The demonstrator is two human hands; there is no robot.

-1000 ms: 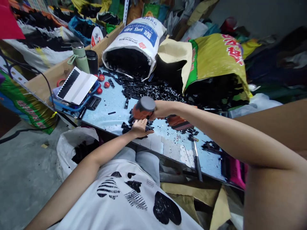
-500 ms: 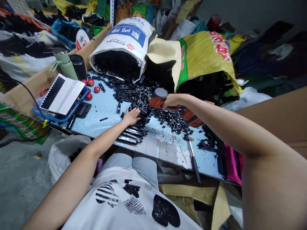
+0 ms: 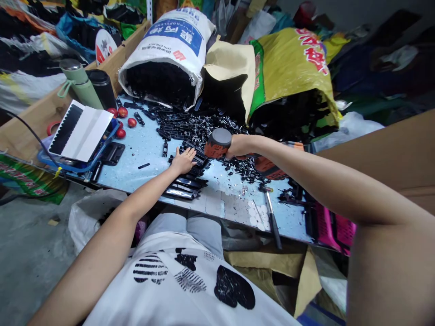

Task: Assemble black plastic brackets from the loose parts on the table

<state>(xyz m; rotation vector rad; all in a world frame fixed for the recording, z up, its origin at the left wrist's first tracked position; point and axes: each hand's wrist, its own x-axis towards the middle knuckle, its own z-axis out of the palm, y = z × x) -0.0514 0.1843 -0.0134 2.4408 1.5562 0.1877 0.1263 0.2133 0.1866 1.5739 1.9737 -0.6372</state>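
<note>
My right hand [image 3: 239,146] is wrapped round the grip of an orange and black cordless drill [image 3: 217,144]. The drill lies on its side in the air, its grey-capped end up and its battery off to the right; its tip is hidden. With fingers spread, my left hand [image 3: 184,160] lies flat on a row of shiny black plastic strips [image 3: 185,186] at the table's near side. Behind both hands spreads a heap of small black parts and screws [image 3: 193,124].
A white sack [image 3: 163,54] and a yellow sack [image 3: 288,68] of black parts stand open at the back. A hammer [image 3: 272,217] lies near the front edge, beside a pink basket [image 3: 328,226]. A blue tray [image 3: 81,168], green bottle [image 3: 79,83] and red fruits [image 3: 132,122] are left.
The drill and my right hand have shifted slightly left, toward my left hand. My left hand stays on the black strips. The whole view has moved a little.
</note>
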